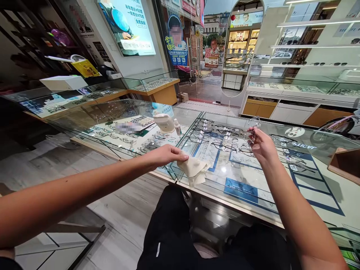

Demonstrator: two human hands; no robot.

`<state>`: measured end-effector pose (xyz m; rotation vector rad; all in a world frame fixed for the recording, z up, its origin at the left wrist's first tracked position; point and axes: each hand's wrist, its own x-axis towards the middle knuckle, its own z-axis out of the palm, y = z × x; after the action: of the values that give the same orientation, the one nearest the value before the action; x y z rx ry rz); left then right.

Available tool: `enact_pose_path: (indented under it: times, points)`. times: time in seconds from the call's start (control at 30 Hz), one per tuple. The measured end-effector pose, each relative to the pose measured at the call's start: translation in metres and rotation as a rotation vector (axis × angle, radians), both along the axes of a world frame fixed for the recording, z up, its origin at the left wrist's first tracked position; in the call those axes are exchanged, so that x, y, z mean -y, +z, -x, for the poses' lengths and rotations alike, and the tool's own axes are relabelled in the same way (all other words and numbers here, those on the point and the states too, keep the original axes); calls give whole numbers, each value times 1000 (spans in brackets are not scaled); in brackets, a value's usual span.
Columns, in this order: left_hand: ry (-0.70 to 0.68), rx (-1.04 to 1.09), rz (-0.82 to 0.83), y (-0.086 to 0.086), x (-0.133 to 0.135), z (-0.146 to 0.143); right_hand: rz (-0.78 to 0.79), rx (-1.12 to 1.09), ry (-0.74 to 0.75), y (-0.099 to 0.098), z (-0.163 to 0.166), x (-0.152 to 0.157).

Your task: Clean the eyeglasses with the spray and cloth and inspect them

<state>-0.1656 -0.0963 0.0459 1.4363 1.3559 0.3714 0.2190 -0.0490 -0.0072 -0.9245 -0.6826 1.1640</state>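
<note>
Glasses (253, 123) with clear rims are up in our right hand (261, 144), lifted over the far half of the counter (247, 187); our fingertips are closed on the frame near one lens, and the other lens stands free above the hand. We cannot tell from here whether the temples are folded.

Our left hand (165, 154) reaches in from the left and pinches a cream cloth (194, 169) between thumb and fingers; the cloth hangs crumpled from that pinch and its lower folds rest on the glass near the counter's front edge. The two hands are well apart, the cloth low and the glasses high.

Under the counter glass lie rows of frames (219, 140) on a pale, blue-lined tray, just beyond the cloth and below the glasses; to the left, on top of the glass, a white device (164, 122) stands beside a small bottle (178, 127). Our black trousers (171, 228) show below the counter edge; an arched mirror (242, 52) stands across the shop floor.
</note>
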Motion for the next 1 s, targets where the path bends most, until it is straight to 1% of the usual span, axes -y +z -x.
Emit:
enact_pose_path:
  times: [0.03,0.1,0.17,0.23,0.3,0.37,0.47,0.57,0.67,0.73,0.83,0.9,1.0]
  points:
    - [-30,-22,-72,5,0,0,1,0,0,0,0,0]
    - [-64,-87,-269,14,0,-1,3,-3,0,1,-1,0]
    - [-50,-145,-483,24,0,-3,6,-12,0,1,-1,0]
    - [-12,-136,-624,35,1,-8,5,-21,0,1,-2,0]
    - [23,-64,-688,46,2,-17,-1,-25,1,1,-2,0]
    - [42,84,-711,55,-1,-29,-5,-25,5,1,-2,0]
    - [24,361,-652,59,-13,-52,-7,-24,15,1,-3,-1]
    - [-25,544,-617,54,-33,-76,-17,-16,31,1,-3,-1]
    - [-106,681,-578,43,-53,-101,-30,8,78,2,-2,-1]
    - [-145,726,-507,35,-65,-118,-34,25,119,3,-1,-1]
    - [-161,732,-408,20,-82,-141,-38,60,179,7,1,1]
    - [-158,741,-443,10,-93,-155,-37,76,200,9,3,3]
    - [-148,755,-591,-3,-108,-172,-29,87,209,12,5,5]
